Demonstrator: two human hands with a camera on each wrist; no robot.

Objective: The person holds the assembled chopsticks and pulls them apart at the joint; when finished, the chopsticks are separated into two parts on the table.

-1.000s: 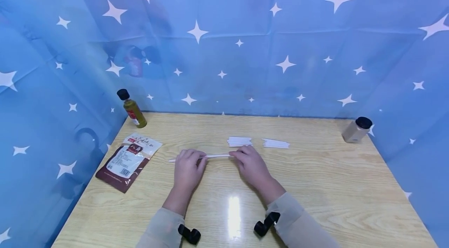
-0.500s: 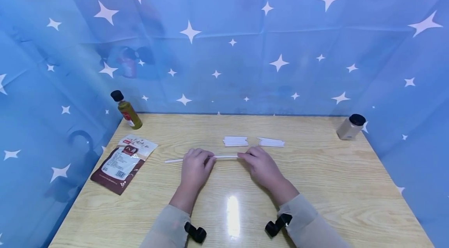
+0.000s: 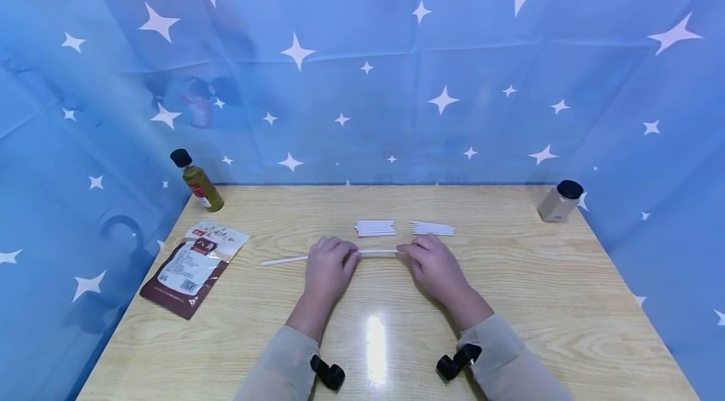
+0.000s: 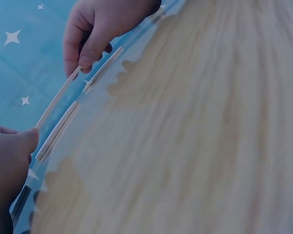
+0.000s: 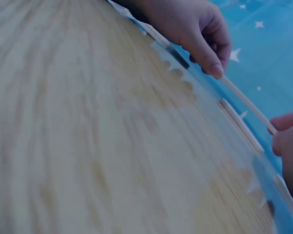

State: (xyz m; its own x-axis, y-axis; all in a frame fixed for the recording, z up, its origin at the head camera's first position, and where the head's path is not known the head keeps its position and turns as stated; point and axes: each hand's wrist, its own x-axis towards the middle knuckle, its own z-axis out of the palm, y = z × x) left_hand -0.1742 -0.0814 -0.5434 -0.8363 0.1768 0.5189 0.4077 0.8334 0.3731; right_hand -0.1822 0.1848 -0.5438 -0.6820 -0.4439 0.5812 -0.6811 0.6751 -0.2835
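Note:
A long, thin white stick (image 3: 378,252) runs nearly crosswise in front of me, close over the table. My left hand (image 3: 330,270) pinches it between thumb and fingers partway along, leaving a length of it bare on the left. At its right end, my right hand (image 3: 437,267) pinches it with thumb and forefinger, hiding the tip. The right wrist view shows the straight stretch of stick (image 5: 247,102) between both hands. Just beyond the hands, two flat bunches of short white sticks lie side by side, a left bunch (image 3: 375,228) and a right bunch (image 3: 432,228).
A maroon and white packet (image 3: 194,270) lies at the left of the wooden table (image 3: 538,313). Behind it stands a black-capped bottle of yellowish-green liquid (image 3: 202,188). A black-lidded jar (image 3: 559,201) is at the back right. Blue star-patterned cloth (image 3: 362,92) surrounds the table.
Both hands have shifted right relative to the table, and more of the stick shows left of my left hand. The head view has turned slightly, moving the scene left.

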